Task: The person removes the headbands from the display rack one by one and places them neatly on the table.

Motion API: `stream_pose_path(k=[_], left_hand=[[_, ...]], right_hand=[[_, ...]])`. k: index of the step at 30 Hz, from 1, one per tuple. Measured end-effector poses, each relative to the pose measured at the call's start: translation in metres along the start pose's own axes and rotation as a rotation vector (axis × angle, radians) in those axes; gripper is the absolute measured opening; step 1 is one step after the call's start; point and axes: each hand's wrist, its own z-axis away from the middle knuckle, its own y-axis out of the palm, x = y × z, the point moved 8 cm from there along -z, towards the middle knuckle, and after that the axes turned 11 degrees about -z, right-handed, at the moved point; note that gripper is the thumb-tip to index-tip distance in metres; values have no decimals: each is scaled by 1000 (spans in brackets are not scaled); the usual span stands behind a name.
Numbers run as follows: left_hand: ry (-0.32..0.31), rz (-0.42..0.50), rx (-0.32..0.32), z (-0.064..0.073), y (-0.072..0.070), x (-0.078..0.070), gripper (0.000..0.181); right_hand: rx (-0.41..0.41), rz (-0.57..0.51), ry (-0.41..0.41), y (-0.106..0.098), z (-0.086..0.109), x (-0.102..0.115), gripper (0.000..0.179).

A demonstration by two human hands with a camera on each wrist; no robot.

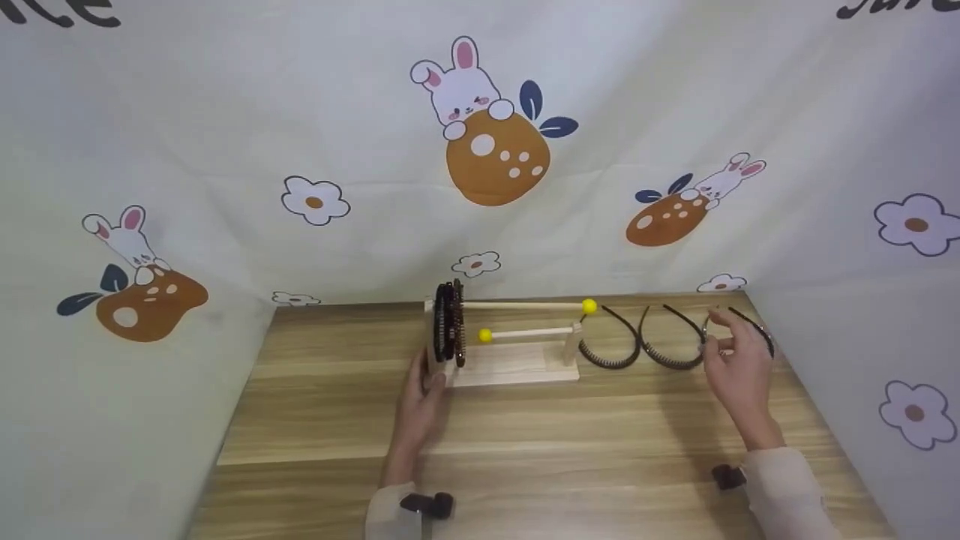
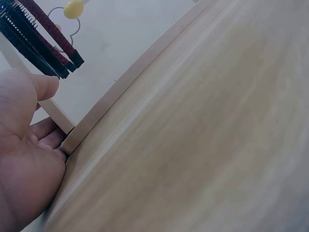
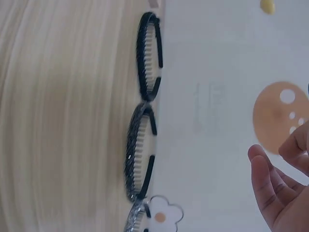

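A pale wooden rack (image 1: 517,360) has two horizontal rods with yellow ball ends. Several dark toothed headbands (image 1: 448,322) hang together near the left end of the upper rod. My left hand (image 1: 421,405) holds the rack's left upright, thumb on the near side and fingers behind it in the left wrist view. To the right lie two dark toothed headbands, one nearest the rack (image 1: 611,364) and one beside it (image 1: 673,364). Over a third, glittery headband (image 3: 137,220) hovers my right hand (image 1: 739,364), fingers loosely bent, with nothing between thumb and fingertips.
The wood-grain table (image 1: 525,457) ends at a pale printed cloth (image 1: 360,255) behind, with more cloth on both sides. The headbands lie in a row near the table's back edge. Black straps sit on both sleeves.
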Motion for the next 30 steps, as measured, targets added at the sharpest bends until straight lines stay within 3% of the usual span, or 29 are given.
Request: stream_pose_path(k=[7, 14, 18, 21, 30], left_hand=[[-29, 1, 3, 1, 1, 4, 69], [-11, 9, 9, -1, 2, 2, 68], [2, -1, 1, -1, 2, -2, 68], [25, 4, -9, -1, 2, -4, 68], [39, 1, -24, -2, -1, -2, 69]], right_hand=[[-7, -127, -6, 25, 9, 18, 36], [-33, -278, -8, 54, 19, 38, 39], [-41, -341, -40, 63, 23, 72, 36], [-18, -393, -15, 69, 26, 92, 33], [20, -494, 108, 101, 35, 69, 27]])
